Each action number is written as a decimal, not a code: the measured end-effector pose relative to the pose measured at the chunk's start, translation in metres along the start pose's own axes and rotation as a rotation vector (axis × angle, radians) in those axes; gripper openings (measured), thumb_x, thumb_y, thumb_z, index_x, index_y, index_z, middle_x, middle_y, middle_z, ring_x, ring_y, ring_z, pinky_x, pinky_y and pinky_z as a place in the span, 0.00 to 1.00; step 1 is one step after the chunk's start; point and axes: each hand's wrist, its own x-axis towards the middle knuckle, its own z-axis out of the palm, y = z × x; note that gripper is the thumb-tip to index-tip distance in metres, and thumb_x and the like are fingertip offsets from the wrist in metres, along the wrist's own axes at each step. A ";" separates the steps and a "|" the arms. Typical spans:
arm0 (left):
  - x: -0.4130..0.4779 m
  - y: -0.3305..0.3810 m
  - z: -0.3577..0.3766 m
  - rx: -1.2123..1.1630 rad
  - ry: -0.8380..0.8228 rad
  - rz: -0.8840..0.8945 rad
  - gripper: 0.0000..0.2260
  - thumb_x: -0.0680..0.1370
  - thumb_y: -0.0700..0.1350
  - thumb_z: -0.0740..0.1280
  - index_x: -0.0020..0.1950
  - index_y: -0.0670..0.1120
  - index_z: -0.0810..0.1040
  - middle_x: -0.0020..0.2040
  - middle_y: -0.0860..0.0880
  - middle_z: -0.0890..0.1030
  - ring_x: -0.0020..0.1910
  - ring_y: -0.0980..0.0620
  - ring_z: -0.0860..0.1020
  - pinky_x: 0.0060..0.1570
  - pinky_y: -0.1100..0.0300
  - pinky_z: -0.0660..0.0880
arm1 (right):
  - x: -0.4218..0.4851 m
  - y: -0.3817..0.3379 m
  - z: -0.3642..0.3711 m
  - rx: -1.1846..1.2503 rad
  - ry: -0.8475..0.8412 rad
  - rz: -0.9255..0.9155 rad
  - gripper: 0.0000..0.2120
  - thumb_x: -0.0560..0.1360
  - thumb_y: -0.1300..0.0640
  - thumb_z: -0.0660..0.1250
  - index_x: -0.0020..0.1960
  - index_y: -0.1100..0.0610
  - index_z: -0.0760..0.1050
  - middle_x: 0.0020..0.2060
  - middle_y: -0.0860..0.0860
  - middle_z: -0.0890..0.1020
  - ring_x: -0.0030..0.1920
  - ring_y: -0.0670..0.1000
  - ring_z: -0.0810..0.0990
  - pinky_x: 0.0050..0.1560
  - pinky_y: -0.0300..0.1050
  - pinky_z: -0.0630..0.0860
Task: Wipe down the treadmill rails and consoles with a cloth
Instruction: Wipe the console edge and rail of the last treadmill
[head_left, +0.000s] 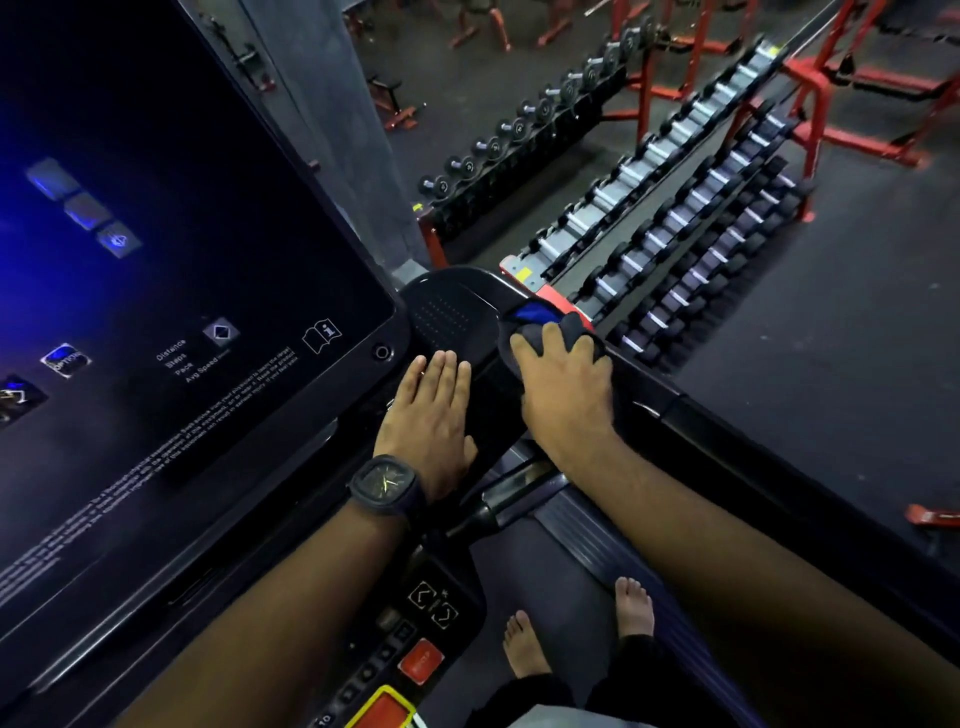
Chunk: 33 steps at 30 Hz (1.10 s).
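The screen (182, 234) fills the left side, dark, with lit icons and white print along its lower edge. Right of the treadmill lies dark floor (857, 322), open between the rail and the red frames at the top. Two dumbbell racks stand there: one (545, 119) farther back and one (691, 187) with three tiers just beyond the console corner.

The right rail (727, 431) runs from that corner down towards the lower right edge, its top uncovered below the wrist. The belt (519, 571) shows below, with two bare feet (524, 647) on it. The console wing (452, 317), dotted on top, sits just right of the screen's lower corner.

Two hands are in view. The left hand (434, 415) lies flat on the wing, fingers straight and close together, holding nothing. The right hand (563, 384) has its fingers curled over and clamped on the one cloth (569, 327), which is dark with a blue patch and pressed on the head of the rail where it meets the wing. A strip of dark console shows between the hands.

One watch (387, 486) is on the left wrist. One red button (422, 660) sits on the lower panel.
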 end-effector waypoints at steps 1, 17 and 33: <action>-0.001 -0.003 -0.001 0.031 -0.001 0.012 0.36 0.82 0.57 0.51 0.80 0.38 0.38 0.81 0.40 0.42 0.80 0.44 0.40 0.76 0.45 0.33 | 0.000 -0.007 -0.005 0.118 0.003 0.044 0.35 0.78 0.51 0.70 0.79 0.45 0.58 0.76 0.56 0.62 0.67 0.64 0.70 0.61 0.60 0.73; -0.031 -0.056 -0.013 0.471 0.043 0.177 0.31 0.84 0.52 0.42 0.78 0.39 0.32 0.79 0.39 0.34 0.79 0.42 0.34 0.72 0.39 0.31 | -0.016 -0.123 0.008 1.130 -0.206 0.708 0.35 0.84 0.48 0.57 0.83 0.45 0.40 0.81 0.57 0.36 0.78 0.71 0.49 0.75 0.63 0.55; -0.038 -0.078 -0.001 0.461 0.175 0.305 0.34 0.83 0.57 0.44 0.79 0.37 0.36 0.80 0.38 0.38 0.80 0.41 0.38 0.72 0.40 0.30 | -0.011 -0.137 0.014 1.172 -0.110 0.902 0.31 0.83 0.50 0.57 0.82 0.41 0.48 0.82 0.52 0.43 0.77 0.69 0.51 0.74 0.63 0.60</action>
